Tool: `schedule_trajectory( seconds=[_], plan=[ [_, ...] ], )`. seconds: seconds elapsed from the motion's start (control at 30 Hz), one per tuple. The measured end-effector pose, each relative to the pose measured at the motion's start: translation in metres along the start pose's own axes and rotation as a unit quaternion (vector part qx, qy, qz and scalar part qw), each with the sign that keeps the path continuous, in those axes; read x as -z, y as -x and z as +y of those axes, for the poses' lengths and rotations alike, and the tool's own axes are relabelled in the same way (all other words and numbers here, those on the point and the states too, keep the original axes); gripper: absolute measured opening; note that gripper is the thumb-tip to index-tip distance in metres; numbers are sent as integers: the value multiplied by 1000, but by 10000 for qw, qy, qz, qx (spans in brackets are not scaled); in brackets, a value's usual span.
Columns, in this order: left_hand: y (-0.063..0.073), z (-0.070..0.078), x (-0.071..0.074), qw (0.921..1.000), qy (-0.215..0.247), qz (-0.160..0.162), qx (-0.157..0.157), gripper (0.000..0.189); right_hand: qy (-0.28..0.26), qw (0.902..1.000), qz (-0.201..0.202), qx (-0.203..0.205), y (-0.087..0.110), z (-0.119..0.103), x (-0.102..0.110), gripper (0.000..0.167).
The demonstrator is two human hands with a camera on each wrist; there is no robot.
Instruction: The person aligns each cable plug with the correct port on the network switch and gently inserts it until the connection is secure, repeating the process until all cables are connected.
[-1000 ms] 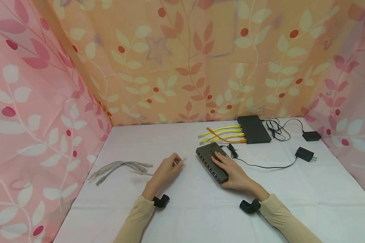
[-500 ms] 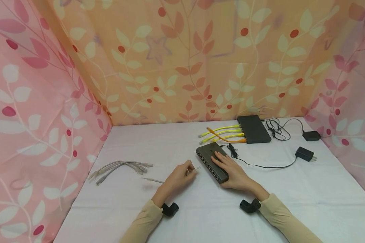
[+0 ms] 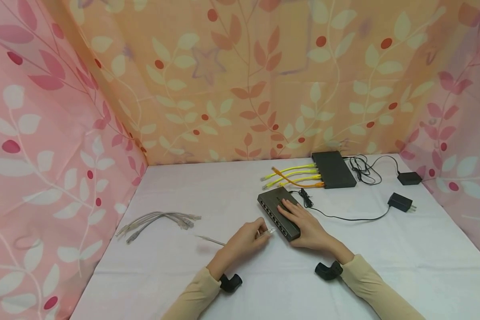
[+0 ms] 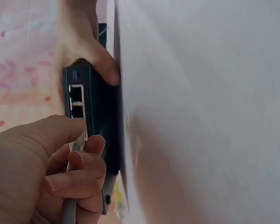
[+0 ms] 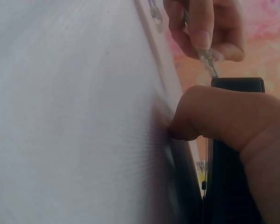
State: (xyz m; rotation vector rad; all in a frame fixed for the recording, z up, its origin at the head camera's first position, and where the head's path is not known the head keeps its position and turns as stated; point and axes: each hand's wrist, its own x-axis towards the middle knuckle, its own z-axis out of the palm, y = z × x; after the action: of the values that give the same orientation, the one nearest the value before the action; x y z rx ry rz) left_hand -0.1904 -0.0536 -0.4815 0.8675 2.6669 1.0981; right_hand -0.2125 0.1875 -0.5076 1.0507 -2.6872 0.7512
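Observation:
My left hand (image 3: 248,240) pinches a grey network cable (image 4: 71,205) close behind its clear plug (image 3: 271,230). The plug points at the port side of a dark network switch (image 3: 273,202), right at the row of ports near its front end. Behind the hand, the cable's other end sticks out to the left. My right hand (image 3: 304,224) lies spread over the top of the switch, with the thumb at its near side. In the left wrist view the ports (image 4: 77,101) show just beyond my left fingertips; in the right wrist view the plug sits at the switch's edge.
A bundle of grey network cables (image 3: 160,218) lies at the left. Behind the switch stands another black box (image 3: 336,171) with yellow cables (image 3: 300,172) and an orange cable (image 3: 296,183) plugged in. Two power adapters (image 3: 401,202) with thin black cords lie at the right.
My left hand has moved right and slightly nearer to me, carrying the cable from beside the bundle up to the switch's ports. The right hand and the switch have stayed in place.

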Motion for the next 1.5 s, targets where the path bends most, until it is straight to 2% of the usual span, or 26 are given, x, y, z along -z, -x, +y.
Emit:
schedule_trajectory(
  seconds=[0.2, 0.47, 0.77, 1.03, 1.33, 1.43, 1.5],
  plan=[
    [0, 10, -2, 9998, -124, -91, -100, 10, -13, 9999, 40, 101, 0, -1, -1, 99],
    [-4, 19, -7, 9989, -412, -169, -129, 11, 20, 10000, 21, 45, 1, 0, 0, 99],
    [-6, 25, -11, 9981, -592, -33, -137, 11, -4, 10000, 19, 36, 0, 0, 0, 99],
    [-7, 29, -16, 9964, -834, 37, -144, 12, 79, 9997, 97, 189, -1, 2, -1, 98],
    [-10, 39, -16, 9975, -695, 53, 141, 13, 113, 9998, 96, 150, 0, 2, 1, 99],
    [-11, 38, -13, 9986, -301, -177, 398, 12, 96, 9999, 63, 122, 1, 1, 1, 99],
    [-12, 36, -11, 9972, 124, -385, 627, 15, 87, 9998, 57, 142, 0, 0, 1, 100]
  ],
)
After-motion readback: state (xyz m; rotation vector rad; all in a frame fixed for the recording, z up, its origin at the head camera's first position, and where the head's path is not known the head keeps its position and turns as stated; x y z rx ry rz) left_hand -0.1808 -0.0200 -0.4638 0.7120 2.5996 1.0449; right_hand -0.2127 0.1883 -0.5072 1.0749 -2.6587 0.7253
